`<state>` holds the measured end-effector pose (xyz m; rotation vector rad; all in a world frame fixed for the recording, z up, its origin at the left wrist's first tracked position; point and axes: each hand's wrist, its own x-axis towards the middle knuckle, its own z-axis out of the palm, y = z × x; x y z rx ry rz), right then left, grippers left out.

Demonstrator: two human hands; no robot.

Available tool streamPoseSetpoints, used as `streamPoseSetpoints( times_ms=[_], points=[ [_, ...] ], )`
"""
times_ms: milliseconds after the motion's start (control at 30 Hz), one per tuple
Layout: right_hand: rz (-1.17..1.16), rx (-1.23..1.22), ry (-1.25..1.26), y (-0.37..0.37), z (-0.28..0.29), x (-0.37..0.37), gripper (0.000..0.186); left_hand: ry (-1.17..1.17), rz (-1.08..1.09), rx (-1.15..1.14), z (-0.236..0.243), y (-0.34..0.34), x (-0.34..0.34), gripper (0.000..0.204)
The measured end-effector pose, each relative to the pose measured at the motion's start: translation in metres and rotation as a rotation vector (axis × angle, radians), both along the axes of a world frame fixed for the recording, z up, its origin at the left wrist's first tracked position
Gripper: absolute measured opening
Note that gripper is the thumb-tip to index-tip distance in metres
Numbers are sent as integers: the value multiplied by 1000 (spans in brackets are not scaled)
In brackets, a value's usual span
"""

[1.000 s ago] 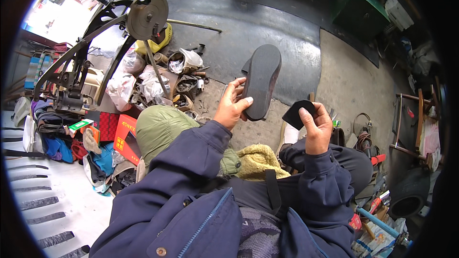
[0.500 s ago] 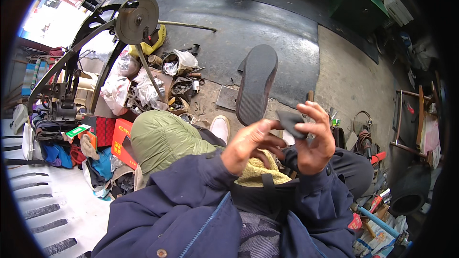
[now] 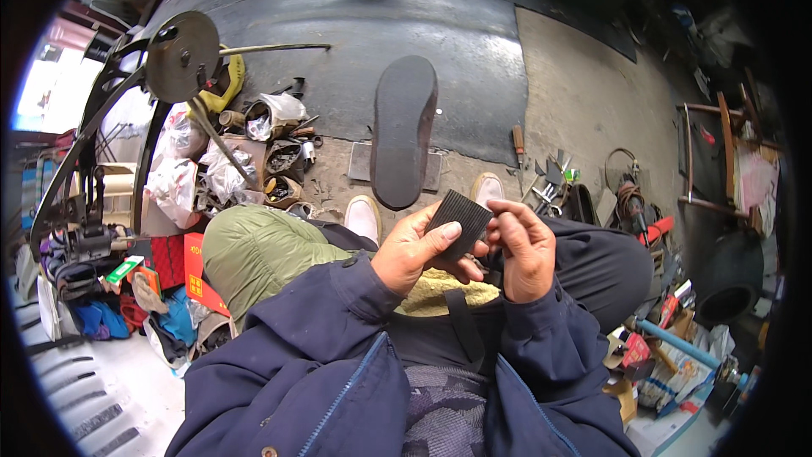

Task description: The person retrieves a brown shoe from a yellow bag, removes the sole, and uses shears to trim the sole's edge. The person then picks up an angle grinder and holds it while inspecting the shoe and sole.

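A small square of black ribbed rubber [image 3: 459, 226] is gripped in my left hand [image 3: 414, 250], thumb pressed on its ribbed face. My right hand [image 3: 526, 254] is closed beside it, with thumb and forefinger pinched at the rubber's right corner. Whether those fingertips hold the corner or something small is hidden. Ahead of my hands a dark shoe sole [image 3: 403, 140] faces up, its heel end toward me, above a flat metal plate [image 3: 360, 161]. Below my hands, yellow cloth [image 3: 444, 294] lies across my lap.
At the left stands a black hand-cranked machine with a round wheel [image 3: 182, 57]. Plastic bags [image 3: 173, 189] and bins of scraps crowd the floor beside it. A wooden-handled tool [image 3: 518, 142] and several loose tools lie at the right, near a red-handled tool [image 3: 655, 230].
The rubber piece has come down and left into my left hand, its ribbed face now showing. My right hand has lowered and its fingers have curled in. The view has shifted.
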<state>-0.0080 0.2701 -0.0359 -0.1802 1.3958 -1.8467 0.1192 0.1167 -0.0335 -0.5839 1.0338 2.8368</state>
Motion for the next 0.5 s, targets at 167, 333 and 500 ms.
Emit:
streamPoseSetpoints(
  times_ms=[167, 333, 500],
  points=[
    [0, 47, -21, 1, -9, -3, 17, 63, -94, 175, -9, -3, -5, 71],
    [-25, 6, -66, 3, -18, -6, 12, 67, -85, 202, -14, -4, -8, 67],
    [-199, 15, -189, 0, -7, -14, 15, 3, -68, 189, -12, -3, -13, 51]
  ],
)
